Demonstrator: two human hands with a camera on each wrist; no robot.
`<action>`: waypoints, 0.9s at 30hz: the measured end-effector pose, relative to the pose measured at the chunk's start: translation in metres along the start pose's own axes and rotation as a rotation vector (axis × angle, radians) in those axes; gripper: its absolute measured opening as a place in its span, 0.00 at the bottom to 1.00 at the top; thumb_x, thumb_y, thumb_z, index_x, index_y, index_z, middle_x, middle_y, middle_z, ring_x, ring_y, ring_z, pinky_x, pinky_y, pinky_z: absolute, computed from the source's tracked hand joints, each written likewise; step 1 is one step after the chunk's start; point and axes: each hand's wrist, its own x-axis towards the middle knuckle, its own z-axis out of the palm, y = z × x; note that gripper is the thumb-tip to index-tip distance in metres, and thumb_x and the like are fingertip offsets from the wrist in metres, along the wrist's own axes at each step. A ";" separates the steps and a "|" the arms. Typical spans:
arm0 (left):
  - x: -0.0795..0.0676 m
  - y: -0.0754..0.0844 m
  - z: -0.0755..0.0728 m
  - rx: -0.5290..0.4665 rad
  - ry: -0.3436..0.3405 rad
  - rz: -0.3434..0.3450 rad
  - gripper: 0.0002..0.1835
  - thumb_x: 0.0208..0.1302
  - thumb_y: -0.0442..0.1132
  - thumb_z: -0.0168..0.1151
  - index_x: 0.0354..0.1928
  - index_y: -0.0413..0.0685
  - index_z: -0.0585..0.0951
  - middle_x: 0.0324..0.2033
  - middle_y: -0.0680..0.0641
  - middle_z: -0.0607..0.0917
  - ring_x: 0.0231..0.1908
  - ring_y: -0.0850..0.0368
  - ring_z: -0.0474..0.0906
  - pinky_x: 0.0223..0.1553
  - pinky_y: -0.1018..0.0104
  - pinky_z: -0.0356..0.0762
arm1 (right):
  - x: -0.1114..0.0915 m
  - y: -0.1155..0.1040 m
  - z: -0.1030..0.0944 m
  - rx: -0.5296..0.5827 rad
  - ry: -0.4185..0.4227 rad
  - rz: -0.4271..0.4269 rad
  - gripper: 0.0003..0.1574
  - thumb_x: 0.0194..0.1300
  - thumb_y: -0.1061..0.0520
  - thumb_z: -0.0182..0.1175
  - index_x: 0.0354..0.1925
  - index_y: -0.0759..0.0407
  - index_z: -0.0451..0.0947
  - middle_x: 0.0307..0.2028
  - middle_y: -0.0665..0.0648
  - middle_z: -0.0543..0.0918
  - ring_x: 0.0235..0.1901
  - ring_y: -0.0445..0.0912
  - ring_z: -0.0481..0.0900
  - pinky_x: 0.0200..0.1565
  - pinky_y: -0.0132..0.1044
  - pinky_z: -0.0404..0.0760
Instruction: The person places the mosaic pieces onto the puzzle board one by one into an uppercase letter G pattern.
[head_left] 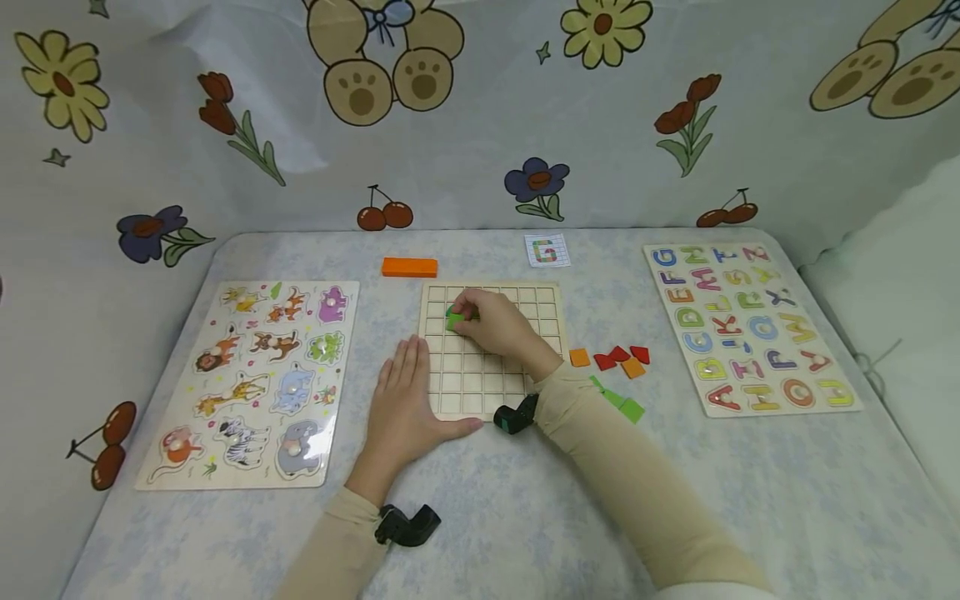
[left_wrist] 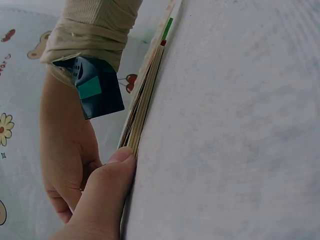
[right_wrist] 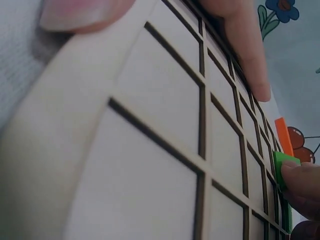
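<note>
A wooden grid board (head_left: 480, 383) lies at the middle of the table. My right hand (head_left: 498, 321) is over its upper left part, thumb and fingers pinching a green tile (head_left: 454, 322). In the right wrist view the thumb covers part of that green tile (right_wrist: 280, 165), and more green shows below it, mostly hidden by the fingers. My left hand (head_left: 405, 400) rests at the board's lower left corner, fingers straight along the left edge and thumb along the near edge. The left wrist view shows the left thumb (left_wrist: 107, 192) touching the board's side.
Right of the board lie loose red tiles (head_left: 604, 362), orange tiles (head_left: 579, 357) and green tiles (head_left: 632, 409). Behind it are an orange block (head_left: 409, 267) and a pattern card (head_left: 547, 250) with a G-like shape. An animal puzzle (head_left: 247, 383) lies left, a letter puzzle (head_left: 750, 329) right.
</note>
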 end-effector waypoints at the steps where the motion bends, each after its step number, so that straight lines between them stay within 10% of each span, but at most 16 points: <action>1: 0.000 0.000 0.000 0.002 0.002 0.001 0.78 0.36 0.87 0.58 0.79 0.42 0.43 0.80 0.42 0.43 0.80 0.47 0.37 0.78 0.46 0.41 | 0.001 -0.001 0.001 -0.010 0.000 -0.001 0.08 0.66 0.56 0.66 0.44 0.52 0.79 0.37 0.50 0.81 0.38 0.45 0.76 0.44 0.37 0.77; 15: -0.001 -0.001 0.001 0.001 -0.003 0.006 0.77 0.37 0.87 0.57 0.79 0.42 0.42 0.80 0.42 0.43 0.80 0.48 0.36 0.78 0.47 0.39 | -0.007 -0.005 -0.002 -0.186 -0.051 -0.040 0.13 0.68 0.55 0.64 0.50 0.52 0.86 0.48 0.50 0.79 0.45 0.44 0.79 0.51 0.39 0.80; 27: 0.000 0.001 0.000 -0.021 -0.013 -0.007 0.78 0.37 0.84 0.62 0.79 0.41 0.42 0.80 0.42 0.42 0.80 0.47 0.36 0.78 0.45 0.39 | -0.046 0.020 -0.048 -0.167 -0.101 -0.032 0.18 0.67 0.55 0.64 0.55 0.53 0.82 0.44 0.51 0.80 0.42 0.47 0.76 0.47 0.41 0.77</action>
